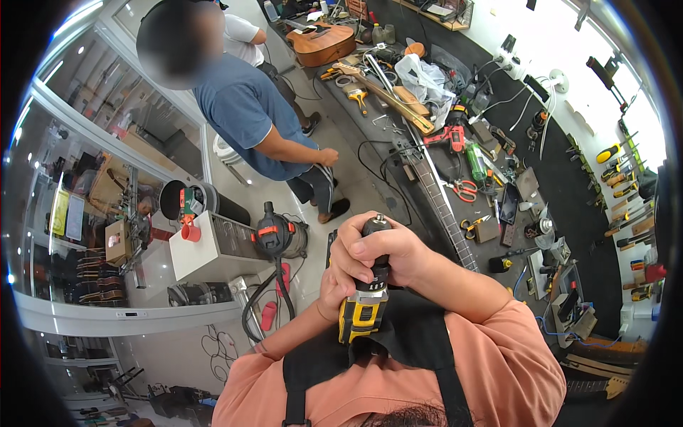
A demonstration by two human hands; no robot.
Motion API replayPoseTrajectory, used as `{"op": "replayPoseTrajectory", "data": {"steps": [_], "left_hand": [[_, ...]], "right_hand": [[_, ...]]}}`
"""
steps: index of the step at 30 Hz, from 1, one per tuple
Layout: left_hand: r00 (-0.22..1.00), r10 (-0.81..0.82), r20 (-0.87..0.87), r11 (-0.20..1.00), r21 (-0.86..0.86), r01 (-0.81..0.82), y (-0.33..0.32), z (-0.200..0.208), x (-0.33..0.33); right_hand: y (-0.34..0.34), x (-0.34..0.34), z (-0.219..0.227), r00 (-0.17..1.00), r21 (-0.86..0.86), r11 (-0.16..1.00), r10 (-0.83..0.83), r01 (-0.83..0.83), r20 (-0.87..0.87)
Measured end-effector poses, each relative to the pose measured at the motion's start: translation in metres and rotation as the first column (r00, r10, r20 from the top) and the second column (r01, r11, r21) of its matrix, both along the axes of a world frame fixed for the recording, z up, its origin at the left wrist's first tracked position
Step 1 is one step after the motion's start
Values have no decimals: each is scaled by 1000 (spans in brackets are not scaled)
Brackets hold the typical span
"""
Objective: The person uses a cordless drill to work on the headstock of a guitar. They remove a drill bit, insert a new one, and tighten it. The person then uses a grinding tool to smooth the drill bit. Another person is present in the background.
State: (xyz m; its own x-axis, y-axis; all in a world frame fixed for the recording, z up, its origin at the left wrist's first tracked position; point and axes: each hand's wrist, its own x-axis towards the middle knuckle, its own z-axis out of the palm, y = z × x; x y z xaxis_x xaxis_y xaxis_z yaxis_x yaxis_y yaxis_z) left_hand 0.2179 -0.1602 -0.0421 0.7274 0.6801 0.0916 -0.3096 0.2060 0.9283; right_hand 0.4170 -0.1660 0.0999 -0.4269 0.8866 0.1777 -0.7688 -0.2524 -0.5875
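Note:
A yellow and black cordless drill (361,314) is held close in front of my chest, its chuck pointing away from me. My right hand (400,249) is wrapped around the black chuck end. Lower down and to the left, my left hand (332,288) is closed on the drill's side, where part of its grip is hidden by the drill and the other hand. Several fingers of the two hands overlap near the chuck. Whether a bit sits in the chuck is too small to tell.
On the dark workbench at right lie a fretted guitar neck (435,196), a red power tool (448,138), red-handled scissors (465,190) and an acoustic guitar (321,44). A person in a blue shirt (245,107) stands ahead left, near a shop vacuum (274,231) and a white cabinet (196,249).

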Motion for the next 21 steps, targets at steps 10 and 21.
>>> {"op": "replayPoseTrajectory", "data": {"steps": [10, 21], "left_hand": [[999, 31, -28, 999, 13, -30, -9, 3, -7], [988, 154, -10, 987, 58, -153, -5, 16, 10]], "right_hand": [[-10, -9, 18, 998, 139, 989, -49, 43, 43], [-12, -6, 14, 982, 31, 987, -162, 160, 93]]}}
